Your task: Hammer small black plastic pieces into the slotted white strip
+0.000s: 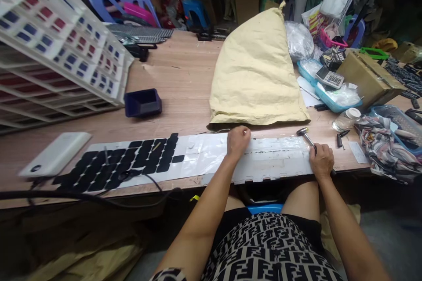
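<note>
Starting far left: a white plastic rack (59, 48) stands tilted, its gridded shelves filled with small red and blue caps; below it a smooth white power bank (54, 153) lies flat on the wood-grain table (184, 79); a black cable (82, 195) runs along the near edge. A dark blue rectangular tray (143, 102) sits just beside the rack; what is in it cannot be told. A long white strip (211, 156), glossy and partly covered in clear film, lies along the near edge; its left part carries a patch of matte black square key caps (132, 160) in slanted rows. The left hand (238, 140) rests knuckles-up on the strip's far edge near its middle, fingers curled in and pressed together; whether they pinch anything cannot be told. Behind it slumps a tan paper sack (257, 70), creased, bulging, its top bunched. The right hand (321, 161) sits on the strip's right end, fingers wrapped tight around the handle of a small hammer (305, 134); the metal head lies on the strip's far right corner. Further right, a light-blue basket (321, 94) holds a calculator (329, 79) and crumpled clear bags; a cardboard box (369, 77) stands just beside it; a clear jar (346, 118) with a white lid lies near a patterned cloth (385, 145).
</note>
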{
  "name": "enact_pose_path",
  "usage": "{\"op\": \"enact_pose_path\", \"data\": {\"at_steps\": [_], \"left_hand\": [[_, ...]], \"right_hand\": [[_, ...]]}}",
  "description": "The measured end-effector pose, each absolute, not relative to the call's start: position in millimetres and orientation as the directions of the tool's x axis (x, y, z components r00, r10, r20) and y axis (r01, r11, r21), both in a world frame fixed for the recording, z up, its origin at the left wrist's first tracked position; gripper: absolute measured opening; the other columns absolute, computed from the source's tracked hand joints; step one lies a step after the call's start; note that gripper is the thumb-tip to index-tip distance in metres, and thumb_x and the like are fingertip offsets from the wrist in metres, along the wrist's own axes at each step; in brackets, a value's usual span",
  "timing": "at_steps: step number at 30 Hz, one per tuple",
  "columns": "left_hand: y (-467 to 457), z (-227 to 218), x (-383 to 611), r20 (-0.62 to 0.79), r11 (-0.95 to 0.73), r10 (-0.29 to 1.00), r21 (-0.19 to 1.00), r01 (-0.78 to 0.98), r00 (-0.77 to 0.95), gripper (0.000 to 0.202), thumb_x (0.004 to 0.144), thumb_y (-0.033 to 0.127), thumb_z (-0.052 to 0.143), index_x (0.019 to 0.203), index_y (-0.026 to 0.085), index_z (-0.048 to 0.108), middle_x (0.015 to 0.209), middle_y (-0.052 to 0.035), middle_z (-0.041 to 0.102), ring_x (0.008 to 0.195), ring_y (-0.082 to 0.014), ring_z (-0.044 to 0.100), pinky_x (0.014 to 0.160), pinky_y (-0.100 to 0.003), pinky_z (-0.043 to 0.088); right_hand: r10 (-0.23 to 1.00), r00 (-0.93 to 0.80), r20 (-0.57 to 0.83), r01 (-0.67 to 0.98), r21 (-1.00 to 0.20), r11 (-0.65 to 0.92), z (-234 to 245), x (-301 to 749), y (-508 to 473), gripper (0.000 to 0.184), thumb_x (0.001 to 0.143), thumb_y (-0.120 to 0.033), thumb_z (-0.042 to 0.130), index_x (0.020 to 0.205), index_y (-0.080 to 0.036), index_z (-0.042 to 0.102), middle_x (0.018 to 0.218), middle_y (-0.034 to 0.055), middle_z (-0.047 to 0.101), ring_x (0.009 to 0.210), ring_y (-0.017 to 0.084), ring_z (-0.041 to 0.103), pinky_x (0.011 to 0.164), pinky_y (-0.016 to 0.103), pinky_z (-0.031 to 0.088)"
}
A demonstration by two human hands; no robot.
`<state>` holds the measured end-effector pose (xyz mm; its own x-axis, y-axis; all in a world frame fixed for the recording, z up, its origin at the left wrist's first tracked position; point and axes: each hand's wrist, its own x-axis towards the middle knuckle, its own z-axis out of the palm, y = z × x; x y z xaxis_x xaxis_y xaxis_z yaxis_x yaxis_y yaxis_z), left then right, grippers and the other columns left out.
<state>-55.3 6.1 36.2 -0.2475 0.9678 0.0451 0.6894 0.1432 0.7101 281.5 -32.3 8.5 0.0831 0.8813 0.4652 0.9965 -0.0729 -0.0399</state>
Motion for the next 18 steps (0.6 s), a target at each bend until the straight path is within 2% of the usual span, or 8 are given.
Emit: {"op": "enact_pose_path", "data": {"at_steps": [4,9,14,18], "left_hand": [[65.3,32.1,-74.4,0.009,0.412,0.869,0.543,0.732,-0.496,0.022,0.088,0.028,0.058,0.094,0.013,0.073,0.102,-0.0180,0.074,0.099,-0.0315,0.068,0.086,-0.039,0.051],[101.3,32.9,-67.5,-0.116,0.570,0.785,0.520,0.636,-0.609,0.029,0.083,0.037,0.068,0.101,0.014,0.072,0.113,-0.0229,0.071,0.106,-0.0376,0.068,0.087,-0.046,0.052],[99.6,33.4,-68.4,-0.146,0.575,0.792,0.507,0.642,-0.593,0.031,0.081,0.038,0.071,0.099,0.013,0.073,0.112,-0.0221,0.071,0.108,-0.0378,0.067,0.089,-0.046,0.052],[60.3,32.1,-66.4,-0.098,0.426,0.888,0.541,0.725,-0.450,0.028,0.084,0.043,0.068,0.096,0.018,0.074,0.108,-0.0142,0.070,0.102,-0.0324,0.066,0.083,-0.040,0.051]], "right_hand": [[0.873,0.070,0.482,0.997,-0.020,-0.069,7.3,282.1,-32.7,0.022,0.096,-0.030,0.055,0.104,-0.018,0.071,0.094,0.0086,0.062,0.085,0.022,0.048,0.073,0.033,0.030],[0.869,0.071,0.489,0.997,-0.020,-0.070,7.7,281.1,-33.9,0.021,0.096,-0.030,0.054,0.103,-0.019,0.071,0.094,0.0083,0.063,0.086,0.023,0.048,0.073,0.033,0.030],[0.877,0.076,0.475,0.997,-0.031,-0.070,10.1,279.4,-35.3,0.021,0.095,-0.029,0.054,0.102,-0.019,0.070,0.093,0.0085,0.062,0.085,0.023,0.047,0.073,0.033,0.030],[0.878,0.081,0.472,0.997,-0.037,-0.072,9.4,279.4,-35.2,0.021,0.095,-0.030,0.052,0.102,-0.019,0.070,0.094,0.0087,0.062,0.086,0.023,0.047,0.073,0.033,0.030]]}}
